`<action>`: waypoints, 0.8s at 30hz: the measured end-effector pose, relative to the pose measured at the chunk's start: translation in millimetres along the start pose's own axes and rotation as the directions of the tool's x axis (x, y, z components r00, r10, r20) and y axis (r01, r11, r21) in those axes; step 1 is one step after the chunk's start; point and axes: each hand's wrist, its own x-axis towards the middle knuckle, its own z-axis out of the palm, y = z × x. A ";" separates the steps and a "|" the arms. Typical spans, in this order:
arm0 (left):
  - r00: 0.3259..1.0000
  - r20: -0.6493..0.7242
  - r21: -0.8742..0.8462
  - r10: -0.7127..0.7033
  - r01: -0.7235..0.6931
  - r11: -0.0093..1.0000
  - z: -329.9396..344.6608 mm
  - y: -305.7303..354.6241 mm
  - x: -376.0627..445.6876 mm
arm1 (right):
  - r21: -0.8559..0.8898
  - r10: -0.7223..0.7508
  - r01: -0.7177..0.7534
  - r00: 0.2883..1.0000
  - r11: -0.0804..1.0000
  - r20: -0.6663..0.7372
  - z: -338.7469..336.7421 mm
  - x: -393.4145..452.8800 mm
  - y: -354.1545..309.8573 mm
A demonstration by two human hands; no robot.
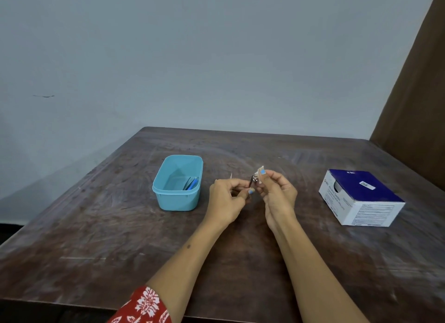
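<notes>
Item in hand: a small dark metal tool, possibly a nail clipper, though I am not making it out for certain. It is being held above the middle of the table, clear of the surface. My left hand is pinching its lower end between curled thumb and fingers. My right hand is pinching a folded white swab against the tool's upper end, so both hands are closed on something and neither is free. A thin white scrap is showing just beyond the left hand; I cannot tell whether that hand is holding it. Other stock: a light blue tub is sitting toward the left edge, with a few blue items lying along its right side, and a blue-and-white swab box is sitting near the right edge. Risks, as I am judging them: the tool is being gripped by one small end only, so a hard rub could twist it out of the pinch and drop it onto the table. The swab is small and could slip off, sending a fingertip along a metal edge. The part under the left fingers is going unwiped unless the grip shifts.
</notes>
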 end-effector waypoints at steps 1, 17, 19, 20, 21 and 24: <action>1.000 -0.008 0.001 -0.006 0.006 1.000 0.3 -0.5 0.0 | 0.014 -0.011 0.012 1.000 1.000 -0.023 -0.7 0.4 0.1; 0.926 -0.377 0.202 -0.018 0.101 0.974 -90.2 47.6 22.8 | -0.208 -0.118 0.106 0.992 0.972 -0.045 -1.2 10.0 14.3; 0.938 -0.330 0.420 -0.111 0.251 0.872 -105.8 48.4 34.6 | -0.178 -0.119 0.110 0.992 0.978 -0.043 -0.3 9.0 14.0; 0.940 -0.304 0.525 -0.157 0.303 0.796 -109.4 46.9 38.9 | -0.166 -0.120 0.111 0.992 0.980 -0.043 0.1 8.4 14.0; 0.936 -0.282 0.607 -0.209 0.343 0.717 -110.0 44.8 42.1 | -0.165 -0.121 0.112 0.992 0.980 -0.045 -0.1 8.4 13.8; 0.918 -0.252 0.758 -0.307 0.384 0.527 -106.0 35.8 47.8 | -0.178 -0.117 0.108 0.992 0.978 -0.043 -0.2 8.0 13.4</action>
